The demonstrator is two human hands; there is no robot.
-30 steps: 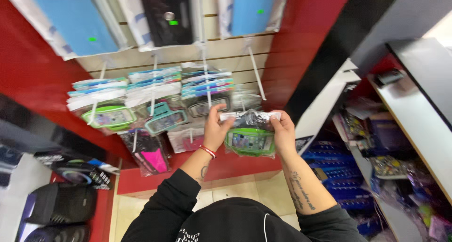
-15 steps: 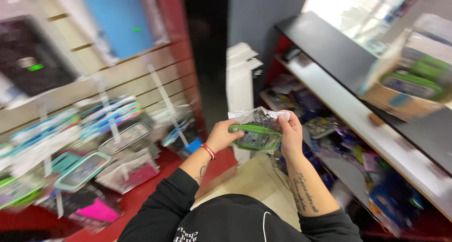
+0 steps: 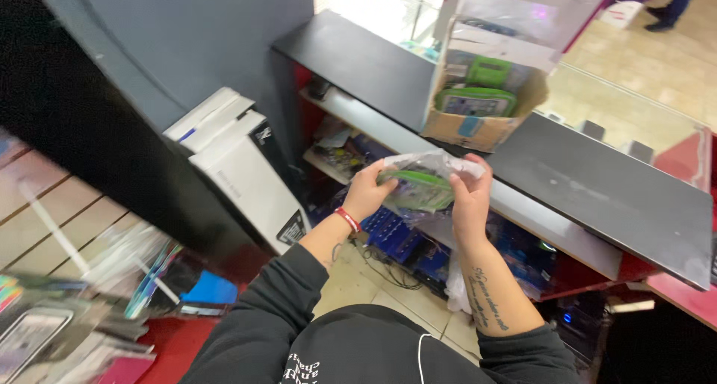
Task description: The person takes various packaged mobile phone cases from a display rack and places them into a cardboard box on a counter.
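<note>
Right now the green case in its clear bag (image 3: 423, 187) is held up at chest height between both hands, left hand (image 3: 367, 193) gripping its near end and right hand (image 3: 470, 197) closed on the far end, just short of the black bench (image 3: 597, 182) and the cardboard box (image 3: 478, 107) of similar cases. It has not been set down anywhere, and the crinkled plastic and blur keep me from telling whether the bag is open or sealed.

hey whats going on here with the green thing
A person holds a green phone case in a clear plastic bag with both hands: the left hand grips its left end, the right hand its right end. Ahead, on a black counter, stands an open cardboard box with similar green cases inside.
</note>
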